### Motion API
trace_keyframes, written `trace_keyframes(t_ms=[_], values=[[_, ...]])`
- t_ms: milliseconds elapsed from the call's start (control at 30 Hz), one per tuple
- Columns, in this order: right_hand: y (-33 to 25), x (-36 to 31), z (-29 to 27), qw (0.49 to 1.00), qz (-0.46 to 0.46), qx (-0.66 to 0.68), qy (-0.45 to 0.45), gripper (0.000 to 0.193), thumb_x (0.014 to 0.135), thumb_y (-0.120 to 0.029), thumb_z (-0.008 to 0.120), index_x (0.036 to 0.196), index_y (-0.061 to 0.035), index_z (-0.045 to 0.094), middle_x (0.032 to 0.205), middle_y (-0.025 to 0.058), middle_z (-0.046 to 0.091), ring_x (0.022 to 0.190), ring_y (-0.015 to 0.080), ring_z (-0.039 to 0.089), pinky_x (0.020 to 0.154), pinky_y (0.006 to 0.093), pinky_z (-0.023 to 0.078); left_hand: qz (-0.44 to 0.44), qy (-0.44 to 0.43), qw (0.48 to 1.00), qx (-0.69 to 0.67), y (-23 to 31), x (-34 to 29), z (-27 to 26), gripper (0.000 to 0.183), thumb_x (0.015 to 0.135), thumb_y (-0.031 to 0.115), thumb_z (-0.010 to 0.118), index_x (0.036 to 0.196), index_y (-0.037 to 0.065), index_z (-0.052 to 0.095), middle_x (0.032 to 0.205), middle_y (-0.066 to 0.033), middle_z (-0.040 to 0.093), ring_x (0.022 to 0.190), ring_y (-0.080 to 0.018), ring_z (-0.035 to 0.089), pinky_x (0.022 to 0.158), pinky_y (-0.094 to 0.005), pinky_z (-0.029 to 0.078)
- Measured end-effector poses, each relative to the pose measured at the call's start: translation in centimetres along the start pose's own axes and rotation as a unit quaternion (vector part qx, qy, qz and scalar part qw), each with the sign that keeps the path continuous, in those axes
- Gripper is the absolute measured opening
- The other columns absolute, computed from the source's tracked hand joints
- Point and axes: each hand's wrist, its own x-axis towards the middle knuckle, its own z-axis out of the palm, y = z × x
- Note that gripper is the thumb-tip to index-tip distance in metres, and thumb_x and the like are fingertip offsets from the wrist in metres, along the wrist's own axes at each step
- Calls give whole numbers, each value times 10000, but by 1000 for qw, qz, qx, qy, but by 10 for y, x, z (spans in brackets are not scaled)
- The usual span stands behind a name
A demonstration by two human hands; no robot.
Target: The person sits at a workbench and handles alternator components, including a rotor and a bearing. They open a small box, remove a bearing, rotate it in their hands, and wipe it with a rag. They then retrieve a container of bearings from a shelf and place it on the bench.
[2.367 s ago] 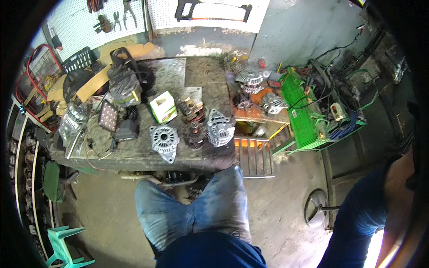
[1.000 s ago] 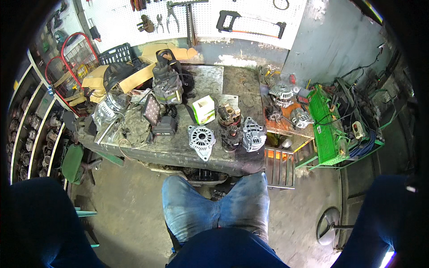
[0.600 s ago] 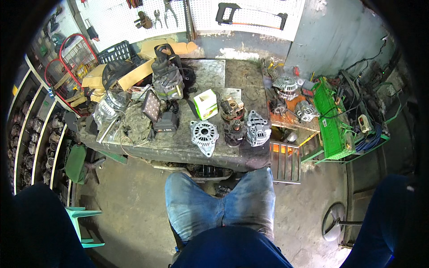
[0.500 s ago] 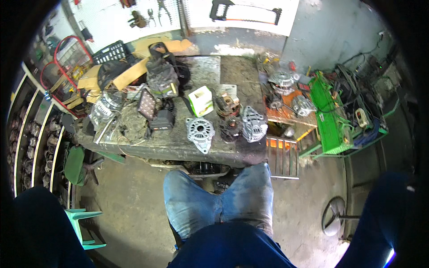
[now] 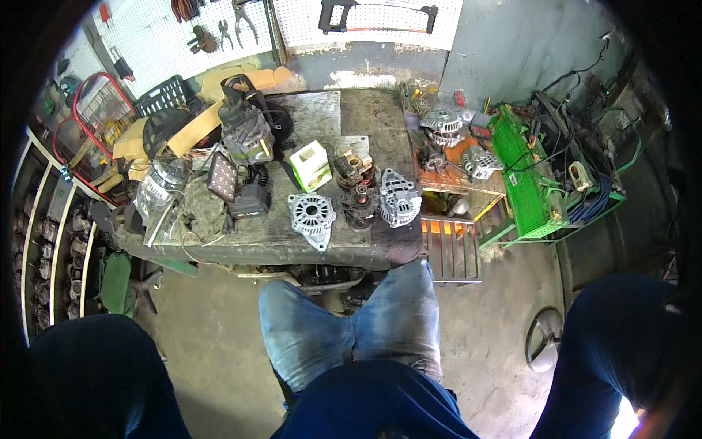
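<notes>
Neither of my hands shows; only my dark blue sleeves are in view, the left sleeve (image 5: 102, 373) at the lower left and the right sleeve (image 5: 621, 344) at the lower right. In front of my knees stands a worn workbench (image 5: 278, 254). Near its front edge lies a silver alternator end housing (image 5: 312, 214) with a round centre hole. To its right, a dark part with a shaft (image 5: 359, 206) stands beside a second silver alternator housing (image 5: 400, 197). A white and green box (image 5: 311, 168) sits behind them.
A grey backpack (image 5: 247, 133), a panel lamp (image 5: 222, 177) and cardboard (image 5: 194, 132) crowd the bench's left. Further alternators (image 5: 480, 162) lie on an orange-topped stand at right, beside a green metal tray (image 5: 528, 183). A hacksaw (image 5: 380, 29) hangs on the wall. Shelves of parts (image 5: 55, 241) stand left.
The view has shifted, so the bench and its parts sit slightly further left. Both sleeves reach further into the picture. Nothing on the bench has visibly moved.
</notes>
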Motion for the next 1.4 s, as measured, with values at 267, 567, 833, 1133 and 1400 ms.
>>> trace_keyframes(t_ms=[267, 567, 833, 1133, 1400], values=[[6, -3, 3, 1000, -1, 3, -2, 328, 925, -100, 770, 1234, -4, 716, 965, 114, 762, 905, 248, 741, 803, 384, 580, 4, 7, 1000, -6, 1, 0, 0, 401, 980, 266, 697, 1272, -8, 721, 1220, -149, 755, 1110, -233, 715, 1052, -371, 526], [-1, 6, 10, 1000, -11, 14, 6, 337, 921, -82, 775, 1244, -4, 716, 961, 114, 765, 899, 250, 746, 797, 387, 584, 29, 52, 997, -57, 5, -4, -18, 404, 982, 277, 695, 1264, -10, 723, 1208, -147, 759, 1101, -229, 717, 1049, -367, 527], [55, -124, 92, 986, 164, 37, -1, 346, 917, -66, 779, 1252, -4, 716, 957, 114, 768, 893, 252, 750, 791, 389, 586, -92, 87, 946, -298, -29, -143, 74, 406, 983, 287, 693, 1257, -11, 724, 1196, -146, 763, 1094, -225, 719, 1045, -363, 527], [41, -321, 228, 895, 274, -64, -347, 459, 895, -409, 781, 1223, -87, 768, 1277, 145, 670, 1286, 365, 569, 1147, 498, 412, -269, -229, 929, 107, -123, -304, 244, 452, 853, 322, 820, 1209, 47, 785, 1407, -220, 665, 1327, -403, 592, 1155, -487, 450], [49, -298, 232, 851, 333, -70, -400, 502, 919, -468, 751, 1257, -98, 760, 1339, 146, 618, 1362, 351, 507, 1202, 484, 350, -371, -192, 905, 80, -150, -317, 283, 443, 857, 336, 802, 1219, 80, 794, 1521, -233, 583, 1437, -435, 487, 1234, -489, 375]])
